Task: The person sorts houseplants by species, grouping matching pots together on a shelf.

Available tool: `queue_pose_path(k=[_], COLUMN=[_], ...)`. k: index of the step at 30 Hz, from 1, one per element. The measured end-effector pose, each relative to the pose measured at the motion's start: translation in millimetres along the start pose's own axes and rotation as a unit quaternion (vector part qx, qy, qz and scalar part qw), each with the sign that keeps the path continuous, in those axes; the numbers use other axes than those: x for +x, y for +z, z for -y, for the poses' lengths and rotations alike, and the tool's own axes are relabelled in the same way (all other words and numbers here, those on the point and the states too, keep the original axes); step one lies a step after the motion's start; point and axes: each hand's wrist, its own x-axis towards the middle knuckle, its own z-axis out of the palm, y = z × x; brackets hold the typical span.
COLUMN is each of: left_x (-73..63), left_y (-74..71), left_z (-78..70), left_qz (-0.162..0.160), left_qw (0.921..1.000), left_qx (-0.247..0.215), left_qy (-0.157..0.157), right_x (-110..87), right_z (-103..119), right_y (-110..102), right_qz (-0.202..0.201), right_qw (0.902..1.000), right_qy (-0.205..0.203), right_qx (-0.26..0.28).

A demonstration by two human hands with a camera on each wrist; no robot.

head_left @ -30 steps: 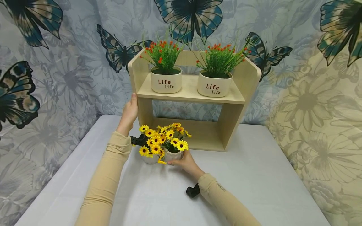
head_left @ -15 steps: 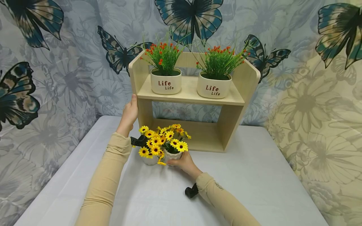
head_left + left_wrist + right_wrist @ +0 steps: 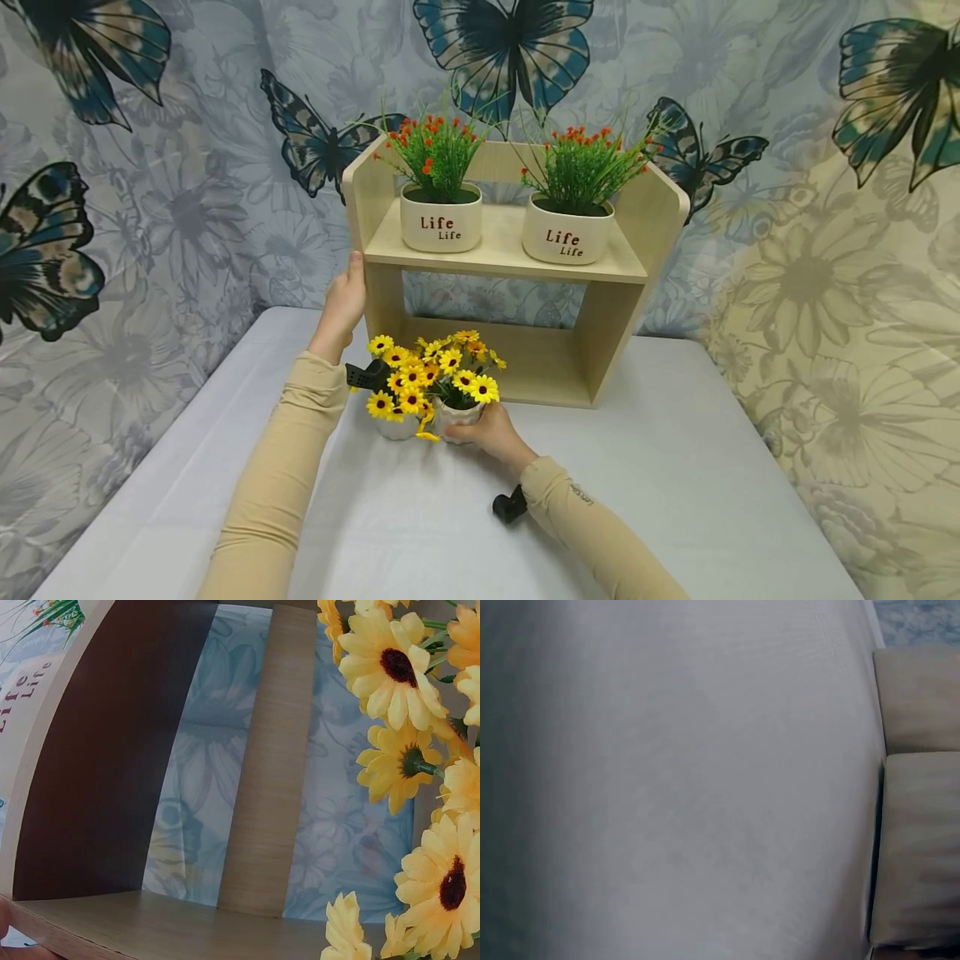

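Observation:
My right hand (image 3: 495, 433) grips the whitish pot (image 3: 453, 419) of a yellow daisy plant (image 3: 467, 375), thumb across its front. Beside it on the left stands a second whitish pot (image 3: 397, 427) with similar yellow flowers (image 3: 401, 383). My left hand (image 3: 343, 304) is against the outer left side of a pale wooden shelf (image 3: 502, 268); its thumb points up along the front edge and the other fingers are hidden. The left wrist view has the shelf on its side, with yellow flowers (image 3: 450, 881) close at the right. In the right wrist view neither hand nor pot shows.
Two cream "Life" pots (image 3: 440, 229) (image 3: 567, 237) with red-flowered grass stand on the upper board. Behind rises a butterfly-print backdrop (image 3: 705, 50). A white cloth covers the table (image 3: 637, 500). Black wrist cameras (image 3: 510, 505) sit on both wrists.
The shelf and its pots appear slightly lower in the head view, as the whole scene shifts a little. Both hands keep the same places on the shelf and the pot.

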Motion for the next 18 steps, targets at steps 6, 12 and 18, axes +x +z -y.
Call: queue_pose_path(k=[6,12,18], left_x=[1.0,0.4,0.4], left_y=[0.1,-0.6,0.8], left_z=[0.4,-0.3,0.4], left_qz=[-0.003,-0.007,-0.004], left_qw=[1.0,0.9999,1.0], left_qx=[0.009,0.012,0.002], left_qy=[0.003,-0.003,0.002], right_x=[3.8,1.6,0.6], right_z=[-9.3,-6.1,-1.3], right_y=[-3.3,-9.1,-20.7], right_qz=[-0.003,-0.031,-0.054], right_qw=[0.9999,0.9983,0.9952], right_qy=[0.009,0.036,0.068], right_qx=[0.013,0.033,0.046])
